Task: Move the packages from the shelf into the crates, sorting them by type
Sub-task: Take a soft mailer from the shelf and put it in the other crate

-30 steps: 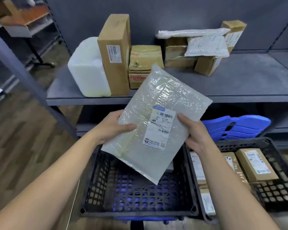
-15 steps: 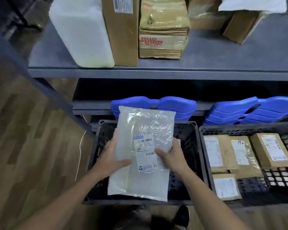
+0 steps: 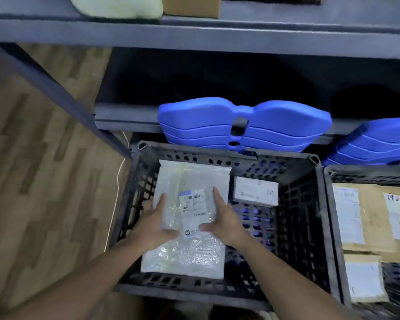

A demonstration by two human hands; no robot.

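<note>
**ITEM COUNT BY TYPE**

- Black plastic crates: 2. The centre crate (image 3: 298,215) is at lower centre and the side crate (image 3: 367,176) is at the right edge.
- Bubble mailer (image 3: 189,250): 1, lower centre.
- Small white labelled box (image 3: 255,191): 1, right of centre.
- Brown paper parcels (image 3: 374,218): 3 in view, at the lower right. One is cut by the frame edge.
- Blue moulded-plastic stacks: 2. The centre stack (image 3: 245,121) is at mid-frame and the right stack (image 3: 379,139) is at the right edge.
- Shelf levels: 2, an upper shelf (image 3: 194,31) and a lower shelf (image 3: 125,118).
- Top edge of frame: 1 white package (image 3: 118,6) and 1 cardboard box (image 3: 191,6).
- Hands: 2, the left hand (image 3: 155,220) and the right hand (image 3: 222,218).
</note>
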